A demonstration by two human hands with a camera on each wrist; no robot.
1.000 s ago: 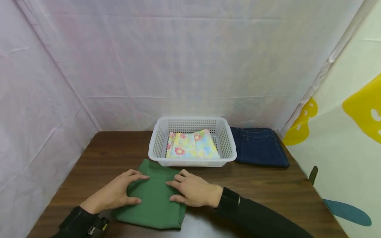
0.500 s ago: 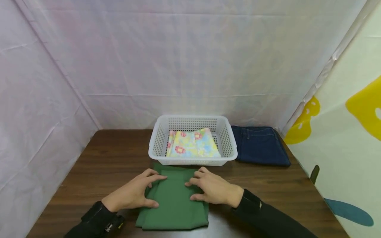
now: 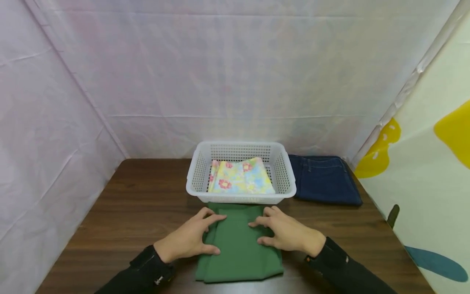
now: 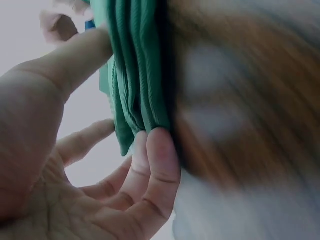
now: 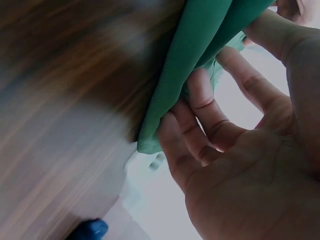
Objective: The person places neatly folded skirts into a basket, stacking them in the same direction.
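A folded green garment [image 3: 238, 245] lies on the table just in front of the white basket. My left hand [image 3: 189, 239] grips its left side, thumb and index finger on top. In the left wrist view, the other fingertips [image 4: 162, 145] meet the stacked edge of the garment's layers. My right hand [image 3: 290, 230] holds the right side. In the right wrist view, its fingers [image 5: 172, 135] tuck against the garment's side edge, with the thumb over the top.
A white perforated basket [image 3: 240, 199] stands at the back, holding a folded floral cloth [image 3: 242, 177]. Right of it lie folded dark blue jeans [image 3: 328, 179]. White sheeting [image 3: 227, 81] hangs behind the brown wooden table [image 3: 154, 192].
Both hands have slid the green garment to the right and turned it straighter, so that it now lies squarely in front of the basket. Basket and jeans stay in place.
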